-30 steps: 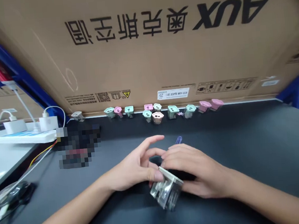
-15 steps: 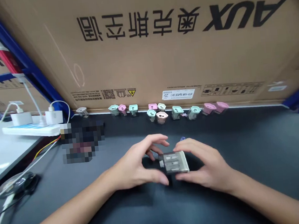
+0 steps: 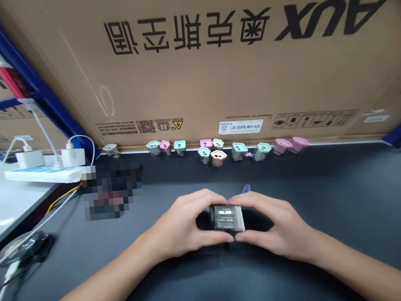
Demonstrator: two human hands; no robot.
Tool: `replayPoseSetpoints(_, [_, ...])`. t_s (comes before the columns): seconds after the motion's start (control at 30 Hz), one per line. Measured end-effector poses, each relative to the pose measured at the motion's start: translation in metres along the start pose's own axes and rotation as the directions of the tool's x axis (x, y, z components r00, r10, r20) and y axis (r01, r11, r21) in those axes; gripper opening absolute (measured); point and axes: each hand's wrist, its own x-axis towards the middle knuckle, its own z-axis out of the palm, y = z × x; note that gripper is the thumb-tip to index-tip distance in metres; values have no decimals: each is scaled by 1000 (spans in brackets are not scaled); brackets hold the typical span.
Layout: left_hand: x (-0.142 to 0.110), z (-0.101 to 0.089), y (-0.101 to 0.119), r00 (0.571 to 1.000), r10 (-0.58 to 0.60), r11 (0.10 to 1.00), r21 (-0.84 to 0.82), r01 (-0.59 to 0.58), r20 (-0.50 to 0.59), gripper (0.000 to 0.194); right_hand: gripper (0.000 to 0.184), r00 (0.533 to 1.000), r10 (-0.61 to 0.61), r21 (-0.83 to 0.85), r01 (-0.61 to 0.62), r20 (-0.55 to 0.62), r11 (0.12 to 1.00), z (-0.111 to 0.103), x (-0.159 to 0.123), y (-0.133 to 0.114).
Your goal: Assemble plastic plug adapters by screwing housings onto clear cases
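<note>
Sharpener (image 3: pixel 224 218), clear-bodied with a pale lid, is held between both hands at the middle of the dark surface (image 3: pixel 332 194). It is tipped on its side, the lid turned to the right, and bright strips are seen through its wall. Its body is clamped in the grip of the left hand (image 3: pixel 188 222), thumb on the near side and fingers on the far side. Its lid end is clamped likewise in the grip of the right hand (image 3: pixel 285 220). Whether the surface is touched by it cannot be told.

Just beyond the right hand, a small blue piece (image 3: pixel 246 188) is partly hidden. At the left, a white cable (image 3: pixel 2 297) is seen near a blurred round object (image 3: pixel 21 248). Farther off, a pixelated patch (image 3: pixel 115 189) is shown, and to its left a white power strip (image 3: pixel 43 175) is fitted with two white chargers (image 3: pixel 30 159).

Along the far edge, a loose row of sharpeners (image 3: pixel 239 151) in mint, pink, cream, peach and grey-white is stood, their tops pierced with holes. Behind them, the view is filled by a carton (image 3: pixel 194 85) printed with upside-down AUX lettering, flanked at the left by a blue post (image 3: pixel 38 81).
</note>
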Motion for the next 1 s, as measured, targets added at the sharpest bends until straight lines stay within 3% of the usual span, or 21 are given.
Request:
replayPoseSetpoints(0.2, [-2,-10,-1,998,60,996,62,-57,-34,40,36,997,38,-88,-44,-73,995,-1,-3,-3])
replayPoseSetpoints(0.3, [-5,-32,-7,975,45,994,110,-21,-219,39,32,980,140,-113,-157,-138,981,-12,-2,2])
replayPoseSetpoints(0.37, [-6,-46,-13,917,-6,998,56,31,-399,39,32,962,217,-88,-233,-164,968,-19,0,8])
replayPoseSetpoints(0.43, [-5,-55,-20,897,-49,998,21,65,-440,40,33,964,236,-79,-247,-125,966,-22,2,12])
replayPoseSetpoints(0.63, [2,-40,-35,960,-130,975,144,169,-248,37,33,995,83,-100,-77,56,992,-11,4,10])
replayPoseSetpoints(0.7, [3,-33,-39,958,-140,977,124,175,-252,36,37,997,15,-75,-9,78,997,-7,3,7])
replayPoseSetpoints(0.87, [3,-28,-44,943,-115,993,-26,113,-313,54,46,981,-82,-7,85,178,996,4,-1,1])
replayPoseSetpoints(1.0, [5,-28,-42,962,-91,991,69,112,-258,24,56,971,-103,-20,110,215,994,20,-6,-3])
